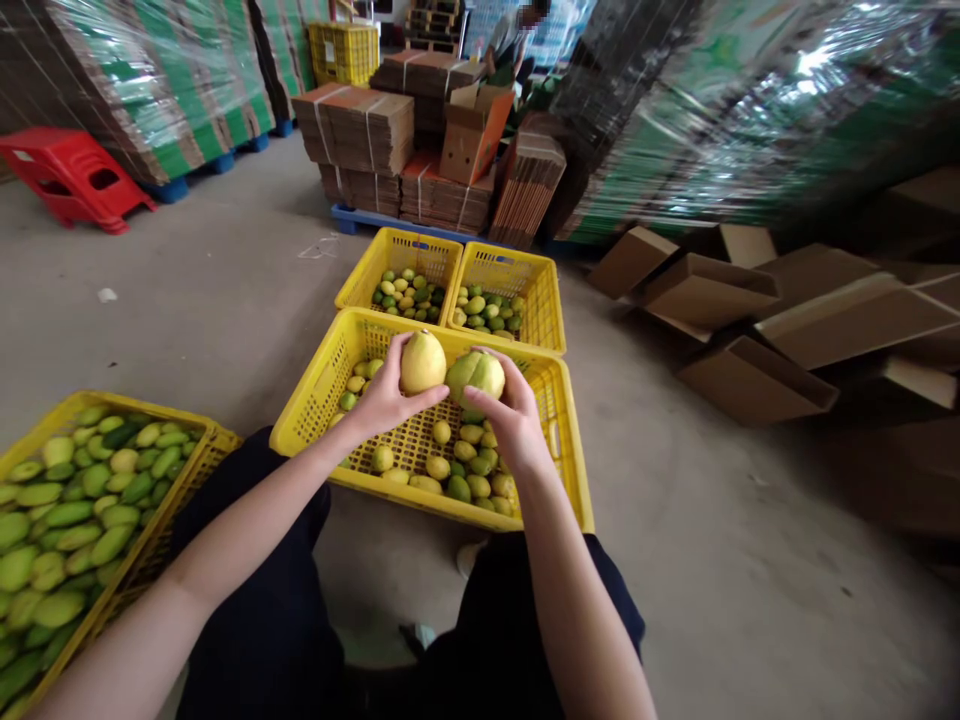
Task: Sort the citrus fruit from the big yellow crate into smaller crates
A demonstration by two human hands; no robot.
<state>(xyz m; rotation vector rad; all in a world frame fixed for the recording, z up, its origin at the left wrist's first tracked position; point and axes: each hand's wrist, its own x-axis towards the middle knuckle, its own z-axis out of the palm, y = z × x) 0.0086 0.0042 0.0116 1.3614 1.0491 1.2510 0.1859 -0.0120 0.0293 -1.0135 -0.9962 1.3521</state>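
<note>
A round yellow fruit (423, 362) is in my left hand (390, 393), its fingers and thumb wrapped round the side and underside. My right hand (517, 412) holds a green, ridged fruit (475, 377), thumb across its front. The two fruits are side by side, nearly touching, over a large yellow crate (315, 395). Inside that crate lie several yellow and green fruits (471, 452), more of them at the near right. My palms are largely hidden by the angle.
Two smaller yellow crates (506, 256) with fruit stand just beyond. A fuller crate (206, 428) is at lower left. Flattened cartons (360, 125) sit on a blue pallet, open boxes (709, 290) lie at right, and a red stool (71, 170) stands left. A person (510, 45) is at the back.
</note>
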